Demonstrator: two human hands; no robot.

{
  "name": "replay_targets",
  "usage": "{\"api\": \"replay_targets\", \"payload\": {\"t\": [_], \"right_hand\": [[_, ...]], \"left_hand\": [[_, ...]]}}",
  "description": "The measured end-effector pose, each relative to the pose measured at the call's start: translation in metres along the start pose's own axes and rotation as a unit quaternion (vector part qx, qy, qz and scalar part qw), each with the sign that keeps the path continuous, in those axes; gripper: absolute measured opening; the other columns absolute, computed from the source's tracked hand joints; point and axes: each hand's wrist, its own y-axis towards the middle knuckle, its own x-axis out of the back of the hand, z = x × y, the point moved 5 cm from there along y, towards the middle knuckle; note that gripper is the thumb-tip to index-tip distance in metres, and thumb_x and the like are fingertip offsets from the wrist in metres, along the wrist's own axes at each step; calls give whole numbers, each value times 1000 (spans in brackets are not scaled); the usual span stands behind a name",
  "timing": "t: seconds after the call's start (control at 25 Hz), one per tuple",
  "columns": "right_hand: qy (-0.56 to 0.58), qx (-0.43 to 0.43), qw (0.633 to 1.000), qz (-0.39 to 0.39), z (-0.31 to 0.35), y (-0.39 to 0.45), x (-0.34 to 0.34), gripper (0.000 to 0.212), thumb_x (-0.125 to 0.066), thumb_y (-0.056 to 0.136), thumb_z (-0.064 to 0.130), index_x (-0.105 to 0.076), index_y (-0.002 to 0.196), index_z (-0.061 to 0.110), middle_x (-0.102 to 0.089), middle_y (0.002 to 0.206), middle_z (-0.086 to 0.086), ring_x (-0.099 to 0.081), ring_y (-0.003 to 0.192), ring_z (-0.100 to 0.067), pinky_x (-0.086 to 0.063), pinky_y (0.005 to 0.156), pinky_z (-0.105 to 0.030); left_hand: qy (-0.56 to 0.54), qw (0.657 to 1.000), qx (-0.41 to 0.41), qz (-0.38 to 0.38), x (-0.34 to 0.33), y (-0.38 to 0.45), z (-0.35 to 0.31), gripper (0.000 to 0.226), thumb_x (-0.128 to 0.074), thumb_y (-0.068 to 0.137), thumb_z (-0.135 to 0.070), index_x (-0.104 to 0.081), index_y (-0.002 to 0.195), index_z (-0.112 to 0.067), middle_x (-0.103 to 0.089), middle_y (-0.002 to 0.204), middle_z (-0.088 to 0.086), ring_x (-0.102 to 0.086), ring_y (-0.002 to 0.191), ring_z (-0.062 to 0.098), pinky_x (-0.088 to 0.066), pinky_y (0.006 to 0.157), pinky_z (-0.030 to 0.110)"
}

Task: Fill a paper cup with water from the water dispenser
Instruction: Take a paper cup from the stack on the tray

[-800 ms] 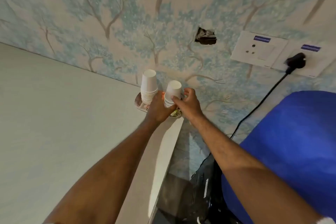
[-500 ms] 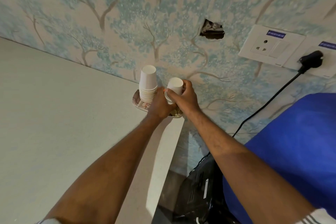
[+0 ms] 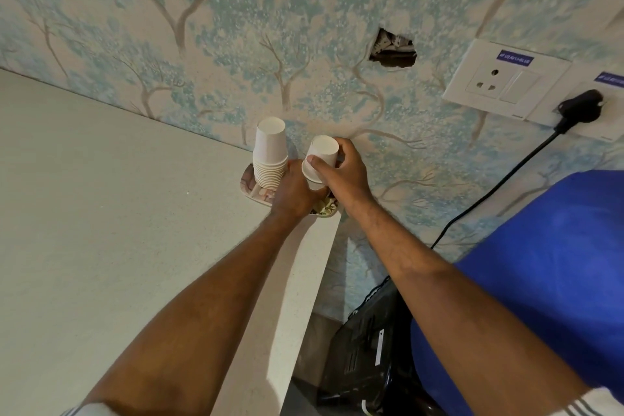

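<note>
My right hand (image 3: 341, 176) is wrapped around a paper cup (image 3: 320, 157), thumb across its near side and fingers curled round the far side, holding it upside down and tilted, its closed base toward the wall (image 3: 202, 27). My left hand (image 3: 293, 191) sits just below and to the left of it, knuckles toward me, fingers folded in under the cup's rim; it touches my right hand, and I cannot tell whether it grips anything (its fingertips are hidden behind the cup and my own knuckles).

Just left of my hands stands a stack (image 3: 270, 157) of white cups, upside down and upright, on a small patterned tray (image 3: 251, 187). The tray rests at the far right corner of the pale counter (image 3: 101, 230), close against the wall, which is papered with blue-green trees. The cup I hold is near the stack but apart from it.

To the right, on the wall, there is a ragged hole (image 3: 393, 51), then a white socket (image 3: 503, 83), and beside it a black plug (image 3: 579, 108) whose cord (image 3: 499, 182) runs down behind a big blue bottle (image 3: 540, 263) at the right edge. Below the counter's edge, between my forearms, a black device (image 3: 364, 355) sits on the floor; I cannot make out what it is.
</note>
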Motion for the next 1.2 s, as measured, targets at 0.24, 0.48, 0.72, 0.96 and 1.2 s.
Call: {"api": "replay_targets", "payload": {"t": [0.24, 0.48, 0.72, 0.96, 1.2], "right_hand": [[64, 28, 997, -37, 27, -4, 18, 56, -83, 80, 39, -58, 130, 28, -64, 135, 1, -61, 120, -15, -56, 99, -37], [241, -17, 966, -92, 50, -36, 52, 48, -81, 88, 29, -59, 129, 18, -69, 118, 5, -67, 103, -5, -55, 72, -13], [428, -136, 892, -61, 24, -117, 76, 41, -75, 93, 33, -58, 126, 14, -69, 115, -9, -65, 94, -18, -50, 69, -27], [571, -201, 795, -18, -32, -247, 104, 57, -85, 77, 20, -59, 126, 11, -68, 121, -19, -74, 97, -25, -60, 75, -31], [566, -238, 789, 6, -108, -374, 164, 58, -75, 83, 8, -51, 136, 2, -60, 139, -28, -69, 119, -38, -60, 90, -38]], "left_hand": [[25, 998, 56, 18, -1, -6, 0, 78, -91, 82, -36, -51, 145, -12, -64, 144, 11, -65, 133, 33, -59, 106, 49], [32, 998, 52, -24, 11, -29, -13, 76, -88, 86, -33, -47, 145, -9, -61, 144, 16, -61, 133, 36, -57, 104, 52], [-10, 998, 4, -59, 31, -90, -50, 52, -69, 101, -27, -48, 146, -13, -63, 144, 12, -60, 133, 33, -56, 105, 52], [39, 996, 15, -73, 31, -189, -64, 47, -61, 106, -30, -51, 150, -20, -57, 158, 6, -52, 145, 28, -42, 116, 39], [48, 999, 2, -7, -27, -298, -90, 44, -63, 105, -23, -55, 148, -15, -60, 151, 7, -54, 143, 25, -35, 113, 27]]}}
